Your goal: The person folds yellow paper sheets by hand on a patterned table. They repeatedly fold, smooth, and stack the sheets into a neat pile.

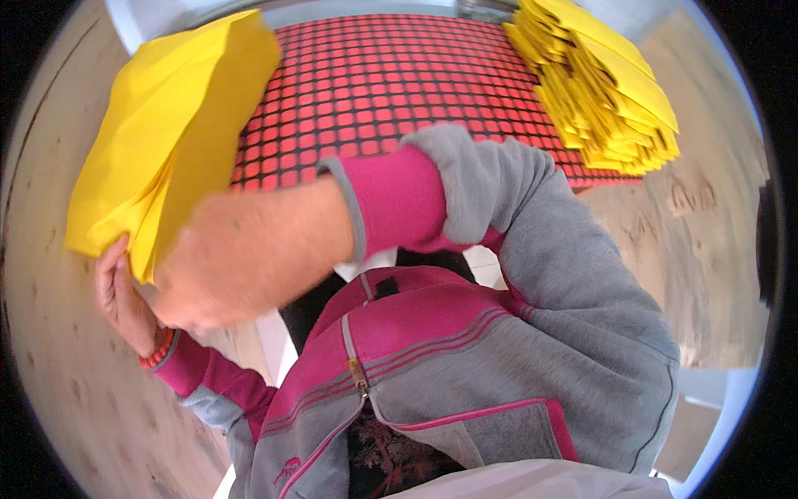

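A pile of yellow folded sheets (158, 108), like cloth or soft paper, lies at the left, its near end fanned and creased. My left hand (120, 291) is at the pile's near left corner, with its fingertips closed on the edge of the yellow sheets. A red beaded bracelet (158, 350) is on that wrist. My right hand (220, 262) reaches across my body to the pile's near right side. Motion blurs it, and its fingers are hidden behind the back of the hand.
A red mat with a black grid (382, 75) covers the middle of the wooden table (50, 308). At the far right, a second stack of yellow folded pieces (607, 91) overlaps the mat's edge. My right forearm in its grey sleeve crosses in front of the mat.
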Motion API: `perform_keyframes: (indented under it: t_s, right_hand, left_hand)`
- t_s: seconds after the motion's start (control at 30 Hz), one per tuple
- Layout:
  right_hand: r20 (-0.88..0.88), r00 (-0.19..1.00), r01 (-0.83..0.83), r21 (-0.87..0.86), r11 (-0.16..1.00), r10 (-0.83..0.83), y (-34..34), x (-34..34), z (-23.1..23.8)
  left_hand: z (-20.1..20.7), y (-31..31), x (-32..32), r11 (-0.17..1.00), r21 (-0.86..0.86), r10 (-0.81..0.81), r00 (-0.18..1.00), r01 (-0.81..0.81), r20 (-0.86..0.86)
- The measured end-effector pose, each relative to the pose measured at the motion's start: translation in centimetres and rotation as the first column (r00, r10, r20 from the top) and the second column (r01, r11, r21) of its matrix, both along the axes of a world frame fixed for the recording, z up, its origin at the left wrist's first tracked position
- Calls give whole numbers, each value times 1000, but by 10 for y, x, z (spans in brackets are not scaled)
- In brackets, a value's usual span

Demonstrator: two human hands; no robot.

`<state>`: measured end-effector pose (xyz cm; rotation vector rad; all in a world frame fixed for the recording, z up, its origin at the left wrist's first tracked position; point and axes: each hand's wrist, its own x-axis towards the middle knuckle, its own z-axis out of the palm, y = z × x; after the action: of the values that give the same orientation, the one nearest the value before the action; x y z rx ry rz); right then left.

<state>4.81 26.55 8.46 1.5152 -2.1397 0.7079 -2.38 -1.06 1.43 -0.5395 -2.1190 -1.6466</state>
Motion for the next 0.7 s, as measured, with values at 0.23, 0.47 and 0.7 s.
perform_keyframes:
  t_s: [0.23, 0.47, 0.7]
  right_hand:
    - [-64, 997, -71, -495, 866, 45, -9, -68, 8]
    - [-13, 995, -102, -191, 976, 101, 3, -79, -16]
    - [-67, 996, -78, -289, 954, 61, 1, -78, -34]
  left_hand:
    - [10, 13, 7, 990, 5, -141, 989, 141, 40]
    - [20, 36, 12, 965, -26, -262, 965, 262, 3]
    - [17, 38, 15, 967, 6, -255, 967, 255, 25]
